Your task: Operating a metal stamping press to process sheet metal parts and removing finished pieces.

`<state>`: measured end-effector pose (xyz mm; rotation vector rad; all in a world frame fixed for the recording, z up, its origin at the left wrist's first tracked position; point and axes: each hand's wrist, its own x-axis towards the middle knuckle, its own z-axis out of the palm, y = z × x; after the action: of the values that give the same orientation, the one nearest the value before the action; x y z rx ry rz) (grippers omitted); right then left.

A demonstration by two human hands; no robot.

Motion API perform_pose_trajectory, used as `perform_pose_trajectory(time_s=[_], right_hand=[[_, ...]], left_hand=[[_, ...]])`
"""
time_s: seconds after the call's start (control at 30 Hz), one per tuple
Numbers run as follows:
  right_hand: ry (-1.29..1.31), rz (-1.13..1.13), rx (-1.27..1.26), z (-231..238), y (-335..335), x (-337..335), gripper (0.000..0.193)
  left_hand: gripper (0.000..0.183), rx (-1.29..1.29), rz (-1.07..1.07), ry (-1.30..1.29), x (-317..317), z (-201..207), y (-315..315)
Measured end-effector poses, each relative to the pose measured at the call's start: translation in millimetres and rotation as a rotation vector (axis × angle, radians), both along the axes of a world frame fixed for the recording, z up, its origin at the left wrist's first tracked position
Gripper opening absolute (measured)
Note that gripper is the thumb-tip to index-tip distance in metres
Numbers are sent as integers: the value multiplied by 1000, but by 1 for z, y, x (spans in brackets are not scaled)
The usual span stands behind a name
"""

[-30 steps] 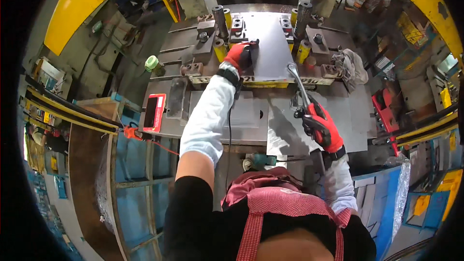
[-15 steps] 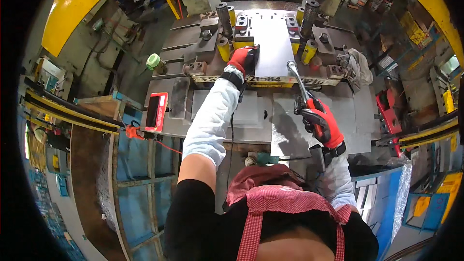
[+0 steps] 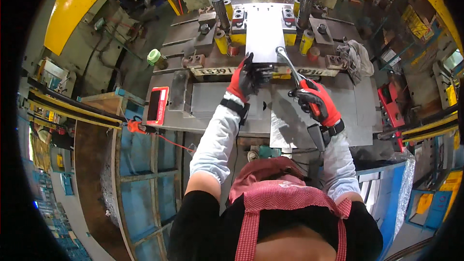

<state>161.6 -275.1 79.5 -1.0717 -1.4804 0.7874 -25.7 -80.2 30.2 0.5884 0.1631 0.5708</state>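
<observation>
A bright, flat metal sheet (image 3: 265, 34) lies lengthwise between the posts of a press die (image 3: 203, 71). My left hand (image 3: 246, 79), in a red and black glove, is at the sheet's near left corner, in front of the die's near edge. Its fingers are spread and hold nothing; whether a fingertip touches the sheet I cannot tell. In my right hand (image 3: 316, 104), gloved alike, is a long metal tool with a round head (image 3: 288, 63), shaped like a ratchet wrench. The tool's head rests at or just over the sheet's near right corner.
Flat metal sheets (image 3: 309, 121) lie on the near bench. A red-framed dark device (image 3: 157, 106) and a green-capped bottle (image 3: 154, 58) are at left. A grey rag (image 3: 355, 60) hangs at the die's right. Blue frames (image 3: 145, 164) and a yellow-black bar (image 3: 72, 111) flank my left.
My left hand has come off the sheet's left side toward me, its fingers now spread. The tool in my right hand has moved slightly forward and left to the sheet's corner. The view has shifted slightly.
</observation>
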Motion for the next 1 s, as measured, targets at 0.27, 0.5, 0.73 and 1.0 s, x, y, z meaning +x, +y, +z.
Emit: perform_pose_trajectory(time_s=[0.27,0.5,0.73,1.0], right_hand=[[337,-51,-272,10,-10,3,17],[690,-439,-371,-74,-96,54,17],[1060,-219,-448,-163,-140,92,12],[1189,-259,-401,-164,-135,90,16]], left_hand=[[38,-33,391,157,25,-2,6],[35,-124,483,230,29,23,-9],[33,-156,495,245,34,25,-6],[32,-93,506,148,27,8,7]])
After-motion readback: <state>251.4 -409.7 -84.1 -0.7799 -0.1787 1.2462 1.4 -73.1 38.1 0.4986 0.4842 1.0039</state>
